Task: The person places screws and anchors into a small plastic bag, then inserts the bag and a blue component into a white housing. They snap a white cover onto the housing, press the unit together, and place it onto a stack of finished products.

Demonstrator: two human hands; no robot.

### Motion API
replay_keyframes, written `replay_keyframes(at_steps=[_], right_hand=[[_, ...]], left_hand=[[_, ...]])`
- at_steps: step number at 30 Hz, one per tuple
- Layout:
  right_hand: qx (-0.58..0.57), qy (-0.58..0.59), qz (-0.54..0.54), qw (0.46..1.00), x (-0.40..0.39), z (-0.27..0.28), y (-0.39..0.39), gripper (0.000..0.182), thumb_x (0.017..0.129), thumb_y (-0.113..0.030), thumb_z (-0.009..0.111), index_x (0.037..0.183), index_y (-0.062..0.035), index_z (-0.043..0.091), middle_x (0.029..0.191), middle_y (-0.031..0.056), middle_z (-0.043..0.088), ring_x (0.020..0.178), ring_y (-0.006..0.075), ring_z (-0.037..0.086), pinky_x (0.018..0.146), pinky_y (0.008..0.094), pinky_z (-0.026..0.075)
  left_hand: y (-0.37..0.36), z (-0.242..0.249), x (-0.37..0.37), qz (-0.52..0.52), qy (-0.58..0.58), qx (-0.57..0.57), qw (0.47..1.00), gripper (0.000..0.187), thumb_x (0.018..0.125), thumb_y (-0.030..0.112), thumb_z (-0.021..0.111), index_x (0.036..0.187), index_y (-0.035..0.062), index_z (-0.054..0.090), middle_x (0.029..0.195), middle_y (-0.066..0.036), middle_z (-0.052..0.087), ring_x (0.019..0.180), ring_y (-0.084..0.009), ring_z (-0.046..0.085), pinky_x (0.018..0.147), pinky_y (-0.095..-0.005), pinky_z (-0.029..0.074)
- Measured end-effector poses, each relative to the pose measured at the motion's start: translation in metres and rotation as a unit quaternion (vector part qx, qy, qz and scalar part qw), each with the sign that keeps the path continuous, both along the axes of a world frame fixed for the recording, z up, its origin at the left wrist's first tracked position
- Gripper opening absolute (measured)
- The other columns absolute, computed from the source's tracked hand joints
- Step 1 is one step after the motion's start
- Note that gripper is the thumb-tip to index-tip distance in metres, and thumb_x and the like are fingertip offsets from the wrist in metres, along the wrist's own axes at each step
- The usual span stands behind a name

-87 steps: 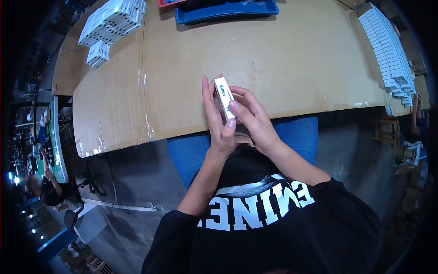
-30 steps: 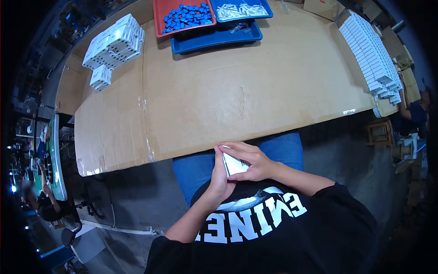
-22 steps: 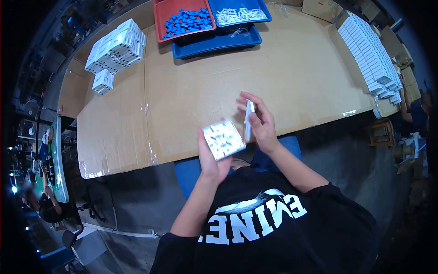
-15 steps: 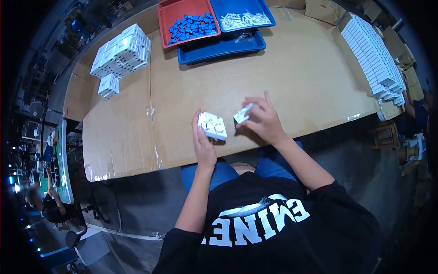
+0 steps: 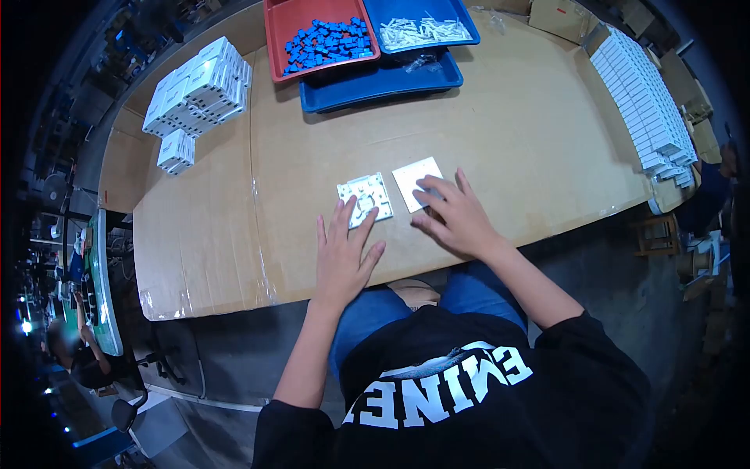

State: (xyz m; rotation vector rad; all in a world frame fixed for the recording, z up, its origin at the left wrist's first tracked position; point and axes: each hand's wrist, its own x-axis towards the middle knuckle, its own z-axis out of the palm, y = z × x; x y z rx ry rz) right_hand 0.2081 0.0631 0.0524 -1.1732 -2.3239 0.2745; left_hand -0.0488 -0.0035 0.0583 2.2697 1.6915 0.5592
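A square white part with molded details (image 5: 364,192) lies on the cardboard-covered table in front of me. My left hand (image 5: 344,254) has its fingers spread, with the fingertips on the near side of that part. To its right lies a flat, smooth white plate (image 5: 408,178), apart from the first part. My right hand (image 5: 453,215) is over the plate's right side, fingers apart, the fingertips touching or just above it. Neither hand is closed round anything.
Blue pieces fill a red tray (image 5: 275,59); white pieces lie in a blue tray (image 5: 467,27), above another blue tray (image 5: 351,102). White blocks are stacked at left (image 5: 195,86) and right (image 5: 641,102). A person (image 5: 87,363) sits at far left.
Both white parts have gone from my hands to the table, side by side. My left hand has let go and spread its fingers; my right hand has opened over the plate.
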Motion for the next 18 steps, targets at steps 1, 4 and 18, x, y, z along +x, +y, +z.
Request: replay_keyframes(at_steps=[1,4,18], right_hand=[[0.002,0.001,0.000,1.000,-0.001,0.003,0.012,0.040,0.097,-0.040,0.066,0.119,-0.0069,0.071,0.128,0.0113,0.064,0.125,0.0290,0.059,0.119,0.0623,0.026],[-0.067,0.032,0.026,0.997,-0.006,0.020,0.044,0.026,0.096,-0.030,0.066,0.097,-0.0057,0.076,0.102,0.0099,0.069,0.108,0.0295,0.064,0.102,0.0487,0.045],[-0.039,-0.224,-0.181,0.957,-0.019,0.032,0.308,0.038,0.089,-0.017,0.063,0.125,-0.0180,0.073,0.115,0.0141,0.075,0.106,0.0325,0.072,0.091,0.0470,0.058]], left_hand=[[0.009,-0.003,-0.001,0.009,-0.002,0.017,1.000,0.055,0.098,0.039,0.062,0.149,0.0209,0.053,0.161,-0.015,0.036,0.152,-0.0397,0.029,0.123,-0.0619,0.015],[0.014,-0.008,-0.002,0.007,-0.017,0.041,0.999,0.053,0.097,0.040,0.064,0.145,0.0184,0.056,0.158,-0.015,0.039,0.149,-0.0393,0.033,0.123,-0.0618,0.017],[0.015,-0.011,-0.004,0.025,-0.076,0.096,0.992,0.067,0.084,0.037,0.078,0.138,0.0042,0.054,0.146,-0.021,0.045,0.140,-0.0427,0.040,0.119,-0.0592,0.027]])
